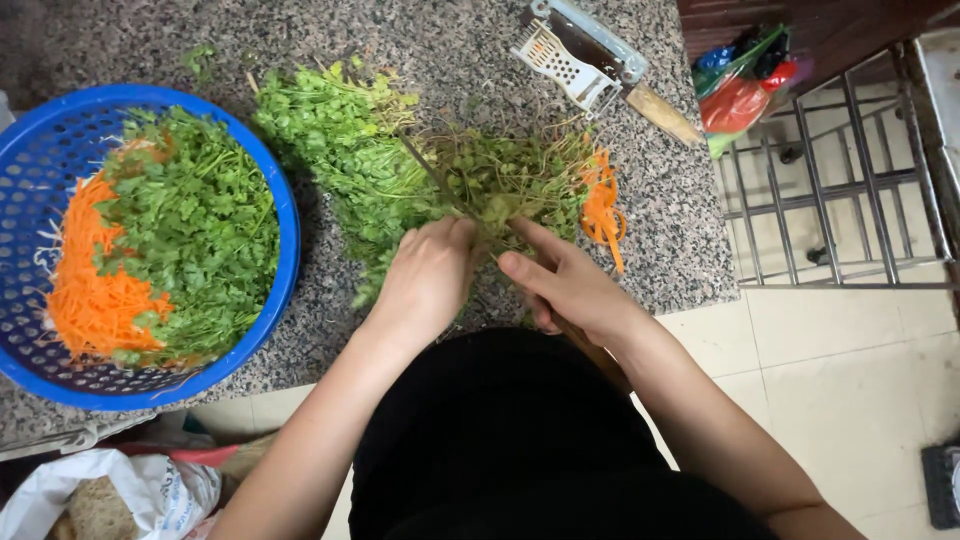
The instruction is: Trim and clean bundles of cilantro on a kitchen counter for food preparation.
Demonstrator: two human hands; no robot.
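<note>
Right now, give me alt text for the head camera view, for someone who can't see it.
On a speckled stone counter, the left hand presses a bunch of green herbs while the right hand holds a knife across the stems. A blue basket of chopped herbs and shredded carrot sits to the left.

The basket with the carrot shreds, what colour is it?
Blue basket, seen in the head view.

basket point(262, 160) left of herbs point(400, 170) — grater point(565, 55) behind
</note>
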